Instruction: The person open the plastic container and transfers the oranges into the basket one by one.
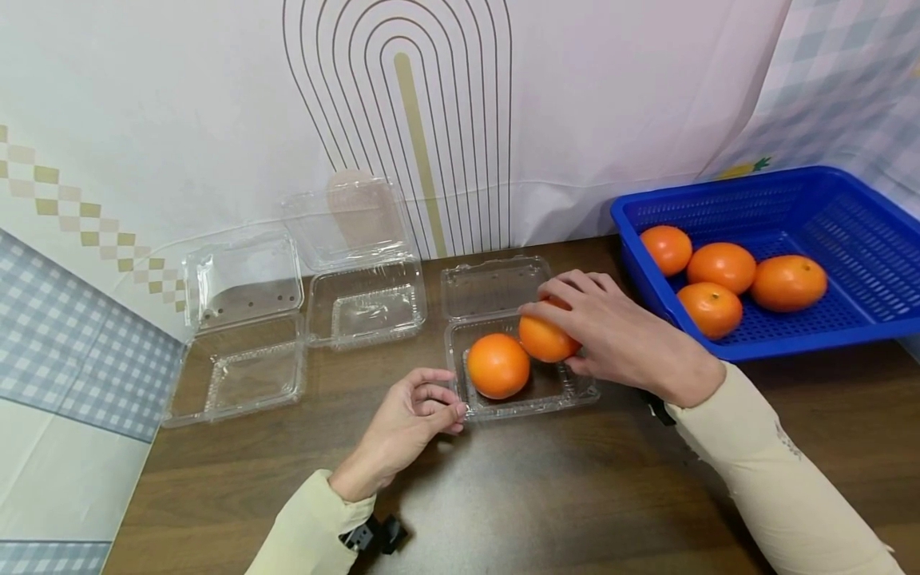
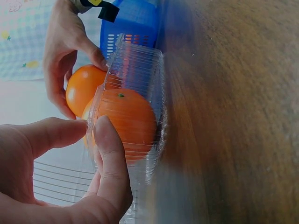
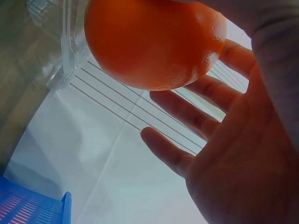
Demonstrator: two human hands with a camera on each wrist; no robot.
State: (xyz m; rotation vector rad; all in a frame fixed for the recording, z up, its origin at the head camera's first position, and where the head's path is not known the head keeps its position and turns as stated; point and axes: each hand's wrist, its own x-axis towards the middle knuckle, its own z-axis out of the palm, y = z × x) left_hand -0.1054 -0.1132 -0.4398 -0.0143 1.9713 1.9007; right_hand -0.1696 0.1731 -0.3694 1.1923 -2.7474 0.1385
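My right hand (image 1: 625, 339) grips an orange (image 1: 548, 335) from above, over the right half of an open clear plastic clamshell box (image 1: 528, 409). Another orange (image 1: 498, 366) sits in the left half of that box, right beside the held one. In the right wrist view, the held orange (image 3: 154, 42) is between thumb and fingers, clear of the palm. At the box's front left corner, my left hand (image 1: 410, 423) pinches the rim; the left wrist view has a fingertip (image 2: 108, 135) of it on the near side of the clear wall.
A blue plastic basket (image 1: 812, 339) at the right holds several oranges. To the left stand two open clear clamshell boxes (image 1: 233, 399) side by side, lids leaning back toward the patterned wall covering (image 1: 589, 96). Everything rests on a dark wooden table (image 1: 575, 495).
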